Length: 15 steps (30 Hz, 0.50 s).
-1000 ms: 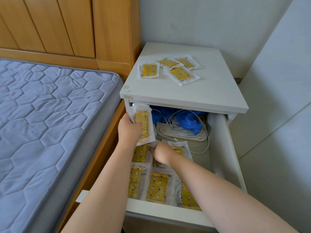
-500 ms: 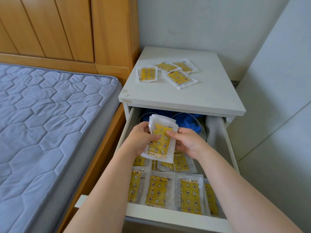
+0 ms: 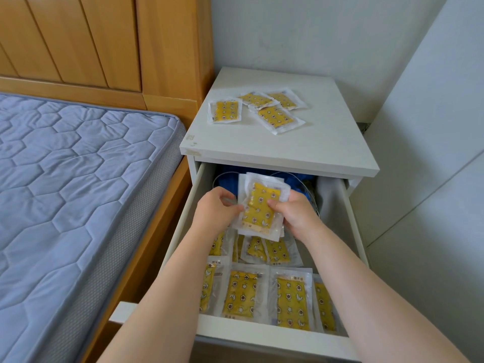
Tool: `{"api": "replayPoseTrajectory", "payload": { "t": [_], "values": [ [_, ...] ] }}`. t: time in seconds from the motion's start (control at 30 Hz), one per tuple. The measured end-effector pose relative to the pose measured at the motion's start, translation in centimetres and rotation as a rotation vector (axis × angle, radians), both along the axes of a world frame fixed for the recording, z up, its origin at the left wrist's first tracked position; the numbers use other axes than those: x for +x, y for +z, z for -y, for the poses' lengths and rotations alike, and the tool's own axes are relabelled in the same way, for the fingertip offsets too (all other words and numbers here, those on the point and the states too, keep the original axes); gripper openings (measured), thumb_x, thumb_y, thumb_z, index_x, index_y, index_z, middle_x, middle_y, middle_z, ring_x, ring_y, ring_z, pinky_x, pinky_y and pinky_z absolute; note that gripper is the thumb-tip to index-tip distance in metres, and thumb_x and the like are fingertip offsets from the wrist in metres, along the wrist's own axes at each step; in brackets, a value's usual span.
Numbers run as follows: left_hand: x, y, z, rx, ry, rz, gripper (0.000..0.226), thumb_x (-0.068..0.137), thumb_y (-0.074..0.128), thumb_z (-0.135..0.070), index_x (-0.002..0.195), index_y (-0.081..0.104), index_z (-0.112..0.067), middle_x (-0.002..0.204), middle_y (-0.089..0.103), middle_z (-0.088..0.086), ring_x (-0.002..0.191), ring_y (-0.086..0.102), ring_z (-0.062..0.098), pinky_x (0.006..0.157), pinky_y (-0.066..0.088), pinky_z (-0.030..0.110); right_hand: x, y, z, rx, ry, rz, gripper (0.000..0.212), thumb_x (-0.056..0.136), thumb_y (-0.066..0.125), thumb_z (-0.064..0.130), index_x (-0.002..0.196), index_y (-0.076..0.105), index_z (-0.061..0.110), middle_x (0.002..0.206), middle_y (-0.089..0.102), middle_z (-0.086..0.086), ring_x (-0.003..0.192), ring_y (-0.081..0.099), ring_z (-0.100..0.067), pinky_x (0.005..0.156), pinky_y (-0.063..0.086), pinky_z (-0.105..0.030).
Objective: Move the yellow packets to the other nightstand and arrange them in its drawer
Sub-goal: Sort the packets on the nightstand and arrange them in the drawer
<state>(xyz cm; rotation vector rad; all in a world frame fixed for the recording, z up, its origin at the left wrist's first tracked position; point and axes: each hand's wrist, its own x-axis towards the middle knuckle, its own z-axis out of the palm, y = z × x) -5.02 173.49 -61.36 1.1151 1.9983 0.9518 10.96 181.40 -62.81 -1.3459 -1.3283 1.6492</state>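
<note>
1. Four yellow packets (image 3: 239, 294) lie side by side in a row at the 6 o'clock end of the open drawer (image 3: 262, 335), just behind its front panel. The left forearm covers part of the leftmost one.
2. A second lot of packets (image 3: 277, 251) lies just beyond that row, about mid-drawer. They overlap one another loosely and sit partly under the hands.
3. Both hands hold a small stack of packets (image 3: 260, 205) above the drawer's middle, clear of the ones lying flat. The stack stands nearly upright, its top leaning towards 1 o'clock.
4. The left hand (image 3: 213, 210) is at the stack's 9 o'clock, fingers curled round that edge.
5. The right hand (image 3: 297, 214) is at its 3 o'clock. Its thumb presses on the front wrapper and its fingers are curled round behind.
6. Blue cloth (image 3: 226, 179) fills the 12 o'clock end of the drawer, tucked under the nightstand (image 3: 301, 150) top.
7. Four loose packets (image 3: 275, 117) lie on that white top, towards its 12 o'clock half. Three of them overlap, and the single packet (image 3: 225, 111) lies just apart at their 9 o'clock.
8. A quilted blue-grey mattress (image 3: 65, 192) lies at the nightstand's 9 o'clock, with a wooden headboard (image 3: 91, 43) at 11 o'clock.
</note>
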Motion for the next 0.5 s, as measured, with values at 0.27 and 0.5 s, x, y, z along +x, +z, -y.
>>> {"api": "replayPoseTrajectory", "payload": {
  "t": [0.27,0.5],
  "values": [
    [0.0,-2.2,-0.4,-0.275,-0.228,-0.341,0.041,0.095,0.053,-0.026,0.135,0.049,-0.018,0.130,0.056,0.005,0.114,0.055,0.023,0.095,0.048,0.035,3.0,-5.4,-1.7,-0.217,-0.046,0.516,0.026,0.087,0.058,0.000,0.114,0.058,0.001,0.112,0.064,-0.019,0.103,0.063,-0.033,0.094,0.050,-0.048],
    [0.7,-4.4,-0.2,-0.455,-0.501,-0.607,0.052,0.096,0.048,-0.020,0.146,0.033,-0.018,0.147,0.035,0.010,0.133,0.032,0.031,0.104,0.038,0.039,2.4,-7.9,-1.2,-0.204,0.009,0.794,0.033,0.087,0.064,0.014,0.116,0.057,-0.001,0.116,0.062,-0.014,0.108,0.060,-0.027,0.080,0.047,-0.026]
  ]
}}
